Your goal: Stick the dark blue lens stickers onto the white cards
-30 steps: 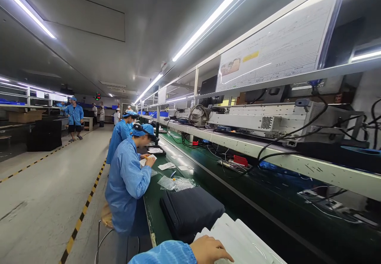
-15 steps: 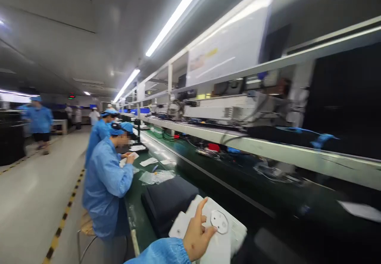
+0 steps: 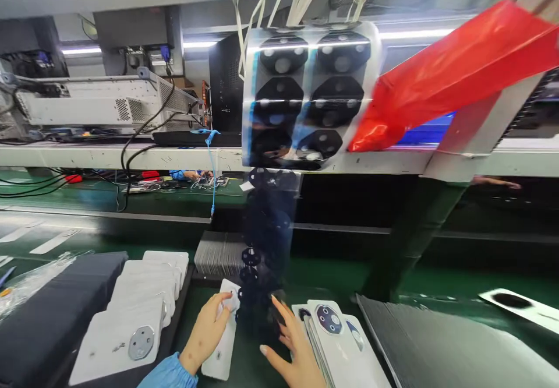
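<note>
My left hand [image 3: 206, 331] pinches a white phone back panel [image 3: 222, 356] near its camera circle, with thumb and forefinger at the upper end. Nearby, my right hand [image 3: 296, 347] has its thumb and forefinger apart beside the lower end of a hanging film strip [image 3: 273, 219]; whether a fingertip touches the film I cannot tell. Black camera-shaped stickers line that strip, which comes down from a roll [image 3: 308, 97]. Left of my left hand lies a fanned stack of white panels [image 3: 122, 318]. Several panels with dark camera circles [image 3: 345, 347] stand just right of my right hand.
A black block-shaped stack [image 3: 56, 318] lies far left. Thin grey sheets stand in a row [image 3: 219, 254] behind my hands. To the right is a grey divider stack [image 3: 458, 341]. A shelf edge [image 3: 109, 158] crosses above the bench, and a red bag [image 3: 458, 79] hangs by the roll.
My view has swung right, from the aisle and seated co-workers to the bench ahead. My left hand has moved from the white panel stack to beside the film strip. My right hand has come into view.
</note>
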`<state>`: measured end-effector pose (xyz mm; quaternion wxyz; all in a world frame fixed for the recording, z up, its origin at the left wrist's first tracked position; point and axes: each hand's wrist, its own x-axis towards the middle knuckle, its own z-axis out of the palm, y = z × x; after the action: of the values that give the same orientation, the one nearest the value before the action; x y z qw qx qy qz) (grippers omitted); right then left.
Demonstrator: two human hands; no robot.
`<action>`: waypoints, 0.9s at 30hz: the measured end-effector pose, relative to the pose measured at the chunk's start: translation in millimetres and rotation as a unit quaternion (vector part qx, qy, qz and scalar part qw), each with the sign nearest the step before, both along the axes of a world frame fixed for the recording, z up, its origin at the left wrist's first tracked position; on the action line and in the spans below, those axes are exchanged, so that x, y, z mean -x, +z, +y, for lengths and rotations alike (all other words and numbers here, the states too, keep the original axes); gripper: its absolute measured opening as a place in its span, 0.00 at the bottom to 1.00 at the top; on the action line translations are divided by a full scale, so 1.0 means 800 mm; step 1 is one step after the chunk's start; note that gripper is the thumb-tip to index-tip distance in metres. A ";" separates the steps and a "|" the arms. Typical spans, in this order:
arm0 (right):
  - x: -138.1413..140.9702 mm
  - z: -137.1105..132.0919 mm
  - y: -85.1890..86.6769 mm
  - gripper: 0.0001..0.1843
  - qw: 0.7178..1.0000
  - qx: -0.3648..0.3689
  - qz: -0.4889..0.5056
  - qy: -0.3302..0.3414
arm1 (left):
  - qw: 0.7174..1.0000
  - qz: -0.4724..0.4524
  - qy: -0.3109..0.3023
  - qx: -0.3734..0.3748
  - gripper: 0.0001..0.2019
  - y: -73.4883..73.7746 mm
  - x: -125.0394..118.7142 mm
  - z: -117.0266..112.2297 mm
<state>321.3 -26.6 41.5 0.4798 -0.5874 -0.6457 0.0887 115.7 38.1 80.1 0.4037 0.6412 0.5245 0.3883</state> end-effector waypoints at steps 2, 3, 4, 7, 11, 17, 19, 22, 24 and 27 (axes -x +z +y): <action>0.009 0.006 -0.002 0.34 0.999 -0.012 -0.032 -0.023 | 0.994 -0.069 -0.043 0.067 0.15 -0.007 -0.007 -0.003; 0.014 0.009 -0.001 0.33 0.996 -0.025 -0.068 -0.052 | 0.989 -0.105 -0.057 0.093 0.17 -0.011 -0.010 -0.005; 0.018 0.011 0.001 0.32 0.989 -0.054 -0.114 -0.083 | 0.983 -0.132 -0.066 0.110 0.19 -0.015 -0.014 -0.008; 0.027 0.016 0.007 0.26 0.954 -0.144 -0.250 -0.084 | 0.977 -0.168 -0.072 0.114 0.22 -0.020 -0.021 -0.017; 0.029 0.016 0.011 0.21 0.937 -0.215 -0.274 -0.009 | 0.970 -0.194 -0.123 0.085 0.18 -0.010 -0.025 -0.031; 0.040 0.001 0.008 0.20 0.949 -0.273 -0.156 -0.015 | 0.979 -0.173 -0.095 0.050 0.20 0.004 -0.029 -0.045; 0.045 -0.005 0.006 0.20 0.945 -0.283 -0.161 -0.018 | 0.978 -0.178 -0.093 0.061 0.21 0.007 -0.030 -0.047; 0.052 -0.013 0.004 0.20 0.941 -0.288 -0.178 -0.003 | 0.978 -0.180 -0.081 0.072 0.23 0.009 -0.029 -0.047; 0.058 -0.017 0.003 0.18 0.943 -0.291 -0.162 0.017 | 0.983 -0.162 -0.057 0.065 0.23 0.007 -0.026 -0.044; 0.062 -0.020 0.003 0.13 0.962 -0.258 -0.071 0.053 | 0.990 -0.131 0.010 0.049 0.22 0.000 -0.018 -0.032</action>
<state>271.4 -42.8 44.1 0.5625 -0.4130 -0.7096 -0.0976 129.7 12.3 80.0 0.4961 0.5593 0.4915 0.4467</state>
